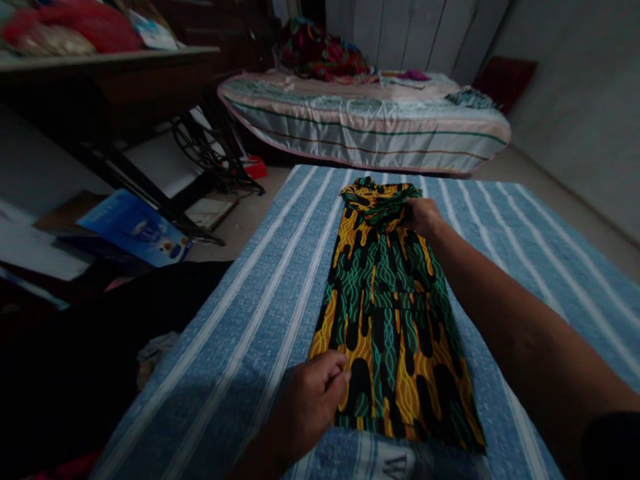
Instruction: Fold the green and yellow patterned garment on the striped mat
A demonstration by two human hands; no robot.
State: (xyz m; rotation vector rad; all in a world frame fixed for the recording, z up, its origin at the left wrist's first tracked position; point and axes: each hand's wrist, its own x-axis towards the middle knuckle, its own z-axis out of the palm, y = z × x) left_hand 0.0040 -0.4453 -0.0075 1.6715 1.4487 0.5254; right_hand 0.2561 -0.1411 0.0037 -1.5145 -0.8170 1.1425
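Note:
A folded garment (pixel 395 313) in a black, green and orange print lies lengthwise on a blue cloth with white stripes (pixel 240 320). My left hand (pixel 310 400) is closed in a pinch on the garment's near left corner. My right hand (pixel 423 215) reaches to the far end, its fingers closed on the bunched fabric there. My right forearm lies along the garment's right side.
A mattress with a striped sheet (pixel 365 120) and a heap of colourful clothes (pixel 323 57) lies beyond the cloth. A dark table with metal legs (pixel 115 87) stands at the left, with a blue box (pixel 135 227) on the floor. A white wall runs along the right.

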